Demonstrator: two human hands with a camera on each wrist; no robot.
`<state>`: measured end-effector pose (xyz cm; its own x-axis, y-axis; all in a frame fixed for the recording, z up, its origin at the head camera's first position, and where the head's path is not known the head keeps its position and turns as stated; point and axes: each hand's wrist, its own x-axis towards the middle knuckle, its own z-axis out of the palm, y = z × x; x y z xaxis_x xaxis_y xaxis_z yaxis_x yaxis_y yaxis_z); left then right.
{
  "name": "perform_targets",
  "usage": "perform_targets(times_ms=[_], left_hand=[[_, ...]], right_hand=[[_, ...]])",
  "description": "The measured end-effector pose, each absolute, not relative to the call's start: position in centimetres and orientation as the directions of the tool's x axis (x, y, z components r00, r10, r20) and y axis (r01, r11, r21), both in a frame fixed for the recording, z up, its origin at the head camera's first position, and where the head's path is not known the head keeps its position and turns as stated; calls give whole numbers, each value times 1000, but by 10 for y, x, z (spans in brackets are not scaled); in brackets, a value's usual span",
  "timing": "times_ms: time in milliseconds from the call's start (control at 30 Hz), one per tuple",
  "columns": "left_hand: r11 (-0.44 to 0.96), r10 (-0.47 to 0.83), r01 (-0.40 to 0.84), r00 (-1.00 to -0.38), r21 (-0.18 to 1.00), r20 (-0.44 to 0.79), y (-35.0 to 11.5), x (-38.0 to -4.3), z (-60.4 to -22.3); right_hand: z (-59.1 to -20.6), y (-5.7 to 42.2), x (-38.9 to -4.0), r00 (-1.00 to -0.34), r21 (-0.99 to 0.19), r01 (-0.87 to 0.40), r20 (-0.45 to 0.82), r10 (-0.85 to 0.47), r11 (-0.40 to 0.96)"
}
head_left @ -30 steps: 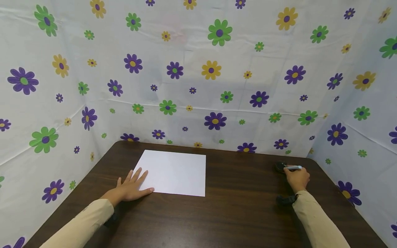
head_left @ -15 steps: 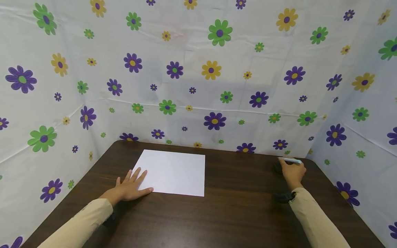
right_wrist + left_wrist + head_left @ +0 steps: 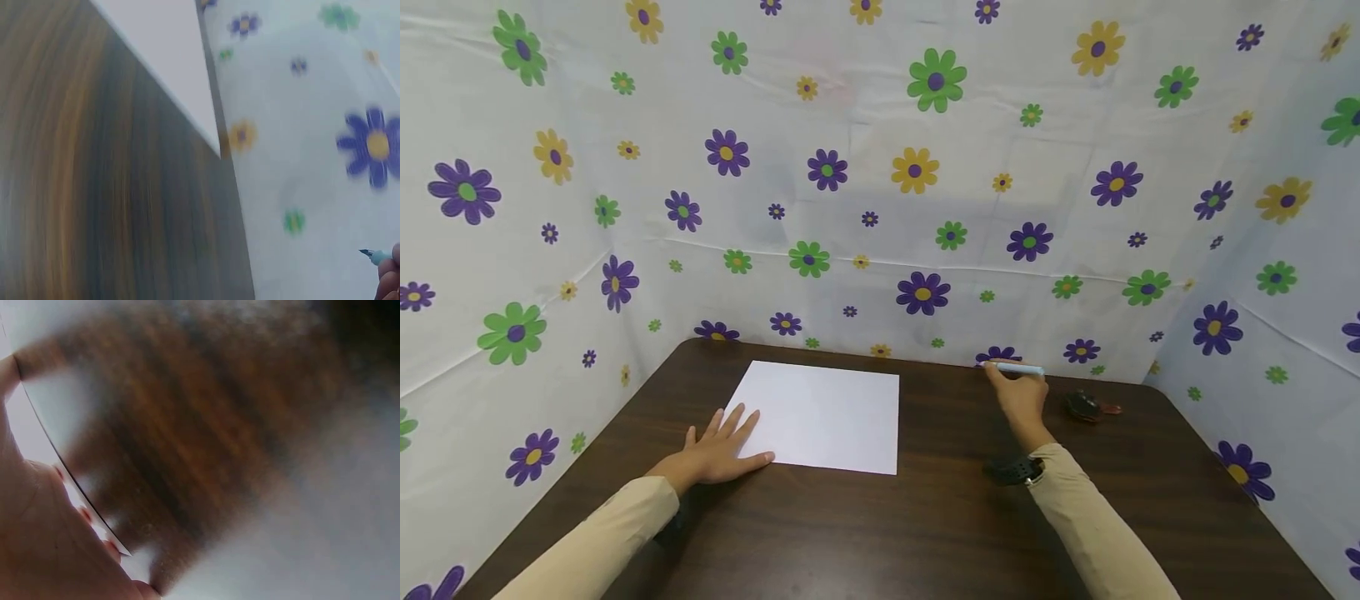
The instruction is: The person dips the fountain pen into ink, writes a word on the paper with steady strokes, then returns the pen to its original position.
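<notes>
My left hand [image 3: 718, 454] rests with spread fingers over the lower left edge of a blank white sheet of paper [image 3: 835, 417], its thumb at the bottom edge. In the left wrist view the palm [image 3: 44, 531] and the paper's edge show beside the blurred dark table. Between thumb and fingers, my right hand [image 3: 1022, 400] pinches a light blue pen [image 3: 1018, 368], raised over the table to the right of the paper. The right wrist view shows the pen's dark pointed tip [image 3: 365, 252] uncovered, with the fingertips [image 3: 389, 275] behind it.
A small dark rounded object [image 3: 1082, 406] with a reddish-brown end lies at the back right of the brown wooden table [image 3: 850, 533]. White flowered cloth [image 3: 857, 225] hangs along the back and both sides.
My right hand has lifted away from the dark object and moved left with the pen, leaving that object uncovered. The left hand has stayed in place on the paper.
</notes>
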<state>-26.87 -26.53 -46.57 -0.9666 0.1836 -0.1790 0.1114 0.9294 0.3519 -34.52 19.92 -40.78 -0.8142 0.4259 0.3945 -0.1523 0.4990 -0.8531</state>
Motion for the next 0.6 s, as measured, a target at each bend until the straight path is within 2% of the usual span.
perform_targets(times_ms=[333, 600], left_hand=[[932, 174, 104, -968, 347, -178, -266, -271, -468], [934, 170, 99, -968, 342, -186, -265, -271, -464]], right_hand=[[-419, 99, -341, -892, -895, -300, 386, 236, 329], [-425, 42, -335, -941, -899, -287, 328, 76, 331]])
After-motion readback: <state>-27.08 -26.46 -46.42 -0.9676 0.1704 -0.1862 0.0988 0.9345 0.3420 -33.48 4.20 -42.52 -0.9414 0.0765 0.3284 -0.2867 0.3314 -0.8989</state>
